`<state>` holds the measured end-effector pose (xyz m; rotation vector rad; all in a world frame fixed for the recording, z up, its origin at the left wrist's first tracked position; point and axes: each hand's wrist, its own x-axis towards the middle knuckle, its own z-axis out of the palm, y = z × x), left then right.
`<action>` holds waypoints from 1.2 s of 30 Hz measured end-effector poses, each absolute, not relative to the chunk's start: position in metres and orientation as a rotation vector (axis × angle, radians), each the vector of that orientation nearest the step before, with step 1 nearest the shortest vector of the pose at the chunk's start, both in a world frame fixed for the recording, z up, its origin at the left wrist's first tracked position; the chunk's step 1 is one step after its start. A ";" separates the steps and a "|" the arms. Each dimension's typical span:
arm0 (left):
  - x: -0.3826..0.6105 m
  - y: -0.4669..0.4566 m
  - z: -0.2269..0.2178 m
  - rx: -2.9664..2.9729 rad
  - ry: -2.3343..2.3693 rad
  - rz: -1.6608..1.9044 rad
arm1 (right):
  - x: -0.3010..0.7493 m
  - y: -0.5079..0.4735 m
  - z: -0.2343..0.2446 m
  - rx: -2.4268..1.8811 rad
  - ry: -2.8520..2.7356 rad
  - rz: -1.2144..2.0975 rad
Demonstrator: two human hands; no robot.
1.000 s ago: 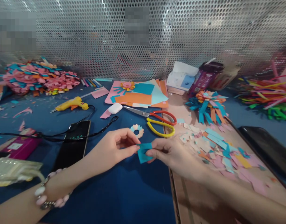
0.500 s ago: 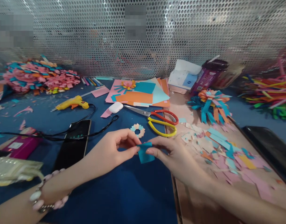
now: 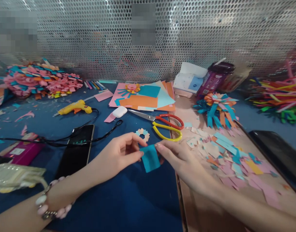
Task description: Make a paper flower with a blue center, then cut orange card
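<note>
A small square of teal paper [image 3: 150, 159] is held between my two hands above the blue tabletop. My left hand [image 3: 125, 151] pinches its upper left corner between thumb and fingers, and a beaded bracelet circles that wrist. At the upper right corner, the thumb and index finger of my right hand [image 3: 175, 154] grip the same paper. Just beyond the fingers lies a ring of folded cream and light-blue paper [image 3: 143, 135], partly covered by my left hand. Scissors [image 3: 157, 120] with one red and one yellow handle rest behind it, beside a white rounded case [image 3: 119, 111].
Coloured paper sheets [image 3: 140, 100] are stacked at the back. A yellow glue gun [image 3: 75, 107] and a phone [image 3: 77, 151] crossed by a black cable lie left. Paper scraps [image 3: 232, 158], a ribboned paper flower [image 3: 219, 108] and a dark lidded cup [image 3: 215, 79] are right.
The teal paper has opened out from a folded-over top into a flatter, larger square. My right fingers have shifted slightly up along its edge; my left hand stays nearly in place.
</note>
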<state>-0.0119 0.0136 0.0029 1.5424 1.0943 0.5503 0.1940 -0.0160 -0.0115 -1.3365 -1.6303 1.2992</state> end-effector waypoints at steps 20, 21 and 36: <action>-0.015 0.016 -0.003 1.792 1.084 0.513 | 0.201 -0.009 -0.023 -1.448 -1.850 1.445; -0.015 0.017 -0.003 1.789 1.083 0.515 | 0.201 -0.009 -0.023 -1.443 -1.859 1.459; -0.016 0.018 -0.004 1.690 0.959 0.470 | 0.201 -0.006 -0.008 -1.391 -1.936 1.495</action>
